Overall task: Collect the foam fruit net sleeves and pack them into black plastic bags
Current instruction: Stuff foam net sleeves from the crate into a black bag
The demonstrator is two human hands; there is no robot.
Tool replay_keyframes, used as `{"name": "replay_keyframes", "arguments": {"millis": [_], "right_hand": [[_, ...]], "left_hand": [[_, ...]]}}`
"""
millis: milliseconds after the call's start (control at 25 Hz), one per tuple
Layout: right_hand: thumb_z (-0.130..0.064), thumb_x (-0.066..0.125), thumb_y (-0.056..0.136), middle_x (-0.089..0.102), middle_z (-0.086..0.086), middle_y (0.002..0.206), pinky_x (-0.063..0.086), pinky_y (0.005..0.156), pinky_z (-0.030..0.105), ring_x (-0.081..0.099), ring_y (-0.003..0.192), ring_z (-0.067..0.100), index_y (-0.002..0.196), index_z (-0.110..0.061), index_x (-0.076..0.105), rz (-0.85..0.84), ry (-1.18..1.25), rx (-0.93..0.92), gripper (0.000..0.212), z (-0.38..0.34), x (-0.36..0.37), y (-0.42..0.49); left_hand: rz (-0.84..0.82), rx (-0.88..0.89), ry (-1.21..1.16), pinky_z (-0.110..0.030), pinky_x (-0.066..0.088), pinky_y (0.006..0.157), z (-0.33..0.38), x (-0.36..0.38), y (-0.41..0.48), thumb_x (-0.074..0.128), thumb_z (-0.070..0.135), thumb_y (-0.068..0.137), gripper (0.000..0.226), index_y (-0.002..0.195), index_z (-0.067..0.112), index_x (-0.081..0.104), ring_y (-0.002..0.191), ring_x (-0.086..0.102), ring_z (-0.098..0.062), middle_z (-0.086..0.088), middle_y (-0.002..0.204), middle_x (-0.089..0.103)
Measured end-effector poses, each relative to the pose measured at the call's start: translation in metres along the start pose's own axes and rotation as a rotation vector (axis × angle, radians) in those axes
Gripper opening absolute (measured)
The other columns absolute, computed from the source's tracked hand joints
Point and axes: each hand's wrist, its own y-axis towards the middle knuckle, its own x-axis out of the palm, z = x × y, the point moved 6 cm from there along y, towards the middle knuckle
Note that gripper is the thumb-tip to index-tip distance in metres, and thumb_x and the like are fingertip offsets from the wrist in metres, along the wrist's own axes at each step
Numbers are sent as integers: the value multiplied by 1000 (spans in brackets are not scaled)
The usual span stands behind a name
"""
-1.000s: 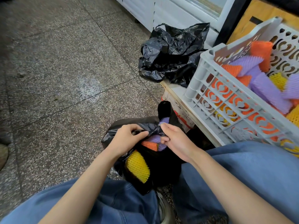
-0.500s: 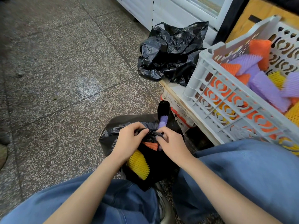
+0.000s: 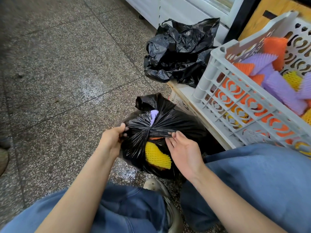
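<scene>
Left hand (image 3: 112,137) grips, right hand (image 3: 184,149) pinches the black bag (image 3: 170,124) handles; a hard tug could pop the yellow sleeve (image 3: 156,156) out.

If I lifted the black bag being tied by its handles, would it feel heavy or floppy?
Probably light: the black bag shows only foam inside. Likely saggy, as its thin film puckers where the handles cross. The yellow sleeve pokes through a gap and might slip out.
</scene>
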Motion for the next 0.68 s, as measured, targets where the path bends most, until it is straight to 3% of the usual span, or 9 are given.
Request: {"name": "replay_keyframes", "arguments": {"millis": [80,200,280,320,400,480,680], "right_hand": [[-8,36,98,56,0,75,43,94,27,56,83,12,72,-9,48,-46,-77,-3,29,1,7,1],[-13,39,99,62,-6,88,41,78,20,54,80,7,79,-11,55,-120,-563,-90,26,-9,27,5],[-17,41,100,63,-8,103,43,74,18,54,83,3,112,-13,61,-119,-878,-163,24,-15,35,14],[-17,40,100,59,-8,113,45,75,18,55,83,-1,128,-13,54,-108,-996,-198,31,-16,37,18],[-13,39,100,46,-14,124,49,79,19,55,81,-5,140,-13,42,-107,-1142,-252,39,-13,38,23],[-9,38,100,37,-20,129,51,84,22,55,85,-5,142,-16,39,-132,-1218,-255,43,-2,36,23],[-3,32,100,44,-5,137,55,81,30,59,99,12,144,-21,35,-253,-1284,-209,48,24,31,25]], "left_hand": [[15,-40,-50,-19,37,48,-1,0,1,47,21,98,33,66,11,50,45,38,-9,7,33,39],[2,172,-39,-12,36,39,16,1,-9,47,21,98,32,67,14,52,39,39,-4,7,42,40],[-96,354,87,-12,39,45,28,16,-28,47,19,98,32,67,15,53,43,45,-3,8,49,50],[-155,401,145,-12,43,50,31,26,-37,47,17,98,30,69,15,55,47,49,-3,7,56,57],[-271,384,206,-14,47,59,28,42,-50,49,14,96,26,72,15,58,57,56,-6,3,71,66],[-356,292,212,-18,46,62,20,48,-55,50,12,95,23,74,15,59,61,57,-9,3,73,67],[-422,170,214,-16,46,59,5,45,-50,49,12,95,17,84,14,62,61,61,-5,6,68,68]]}}
